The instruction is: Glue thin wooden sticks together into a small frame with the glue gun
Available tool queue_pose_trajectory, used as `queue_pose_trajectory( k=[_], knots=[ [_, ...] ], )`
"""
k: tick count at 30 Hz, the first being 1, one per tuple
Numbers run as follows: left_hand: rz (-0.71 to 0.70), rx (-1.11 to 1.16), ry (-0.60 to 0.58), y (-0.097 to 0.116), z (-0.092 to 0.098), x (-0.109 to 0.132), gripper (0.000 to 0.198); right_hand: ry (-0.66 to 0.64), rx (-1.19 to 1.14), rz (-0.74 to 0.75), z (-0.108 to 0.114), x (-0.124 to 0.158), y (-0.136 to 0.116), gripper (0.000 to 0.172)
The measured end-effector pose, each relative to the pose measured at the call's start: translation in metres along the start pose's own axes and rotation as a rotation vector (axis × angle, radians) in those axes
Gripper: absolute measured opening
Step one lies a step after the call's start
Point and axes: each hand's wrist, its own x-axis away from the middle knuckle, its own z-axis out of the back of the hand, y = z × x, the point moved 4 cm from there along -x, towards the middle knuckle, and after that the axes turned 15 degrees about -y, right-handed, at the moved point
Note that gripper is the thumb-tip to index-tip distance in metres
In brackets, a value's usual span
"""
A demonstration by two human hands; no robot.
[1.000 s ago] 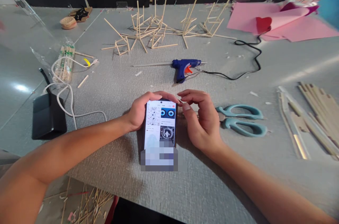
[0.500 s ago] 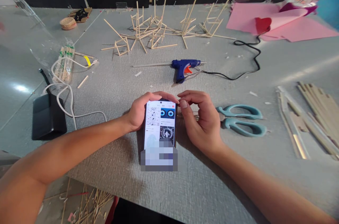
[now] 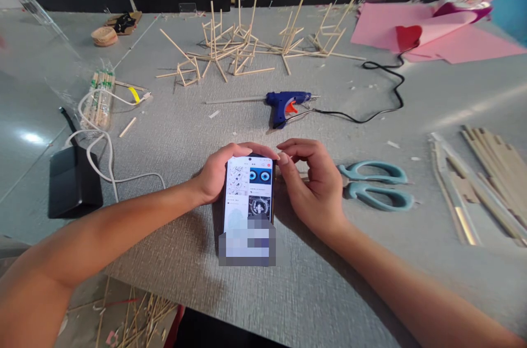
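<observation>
My left hand (image 3: 216,172) is wrapped round the upper left side and top edge of a smartphone (image 3: 236,208), its fingers reaching across the top. The phone's lit screen shows a grid of pictures, and its lower part is pixelated. My right hand (image 3: 315,189) rests beside the phone's upper right corner, with curled fingers and the thumb tip close to the index finger. Nothing shows between them. Blue-handled scissors (image 3: 376,194) lie just right of that hand, which hides most of their blades. Beyond the phone lies a blue glue gun (image 3: 284,106) with a glue stick in its back.
Thin wooden stick frames (image 3: 214,54) stand along the back. Pink paper (image 3: 382,24) lies back right; flat wooden strips (image 3: 489,167) and clear glue sticks (image 3: 457,200) lie right. On the left are a black box (image 3: 74,183), a white cable (image 3: 109,153) and bagged sticks (image 3: 99,98).
My right thumb has shifted slightly up and left, towards the phone's top corner. The left hand and the phone stay in place.
</observation>
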Motion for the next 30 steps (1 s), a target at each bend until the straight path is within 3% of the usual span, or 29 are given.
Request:
queue_pose_trajectory(
  k=[14, 30],
  knots=[
    [0.005, -0.159, 0.002, -0.0003, 0.0009, 0.0021, 0.036, -0.006, -0.019, -0.011, 0.0005, 0.0000, 0.0019, 0.011],
    [0.012, -0.158, 0.029, 0.0017, -0.0007, 0.0016, 0.034, -0.083, -0.115, 0.044, 0.0003, 0.0017, -0.0009, 0.010]
  ],
)
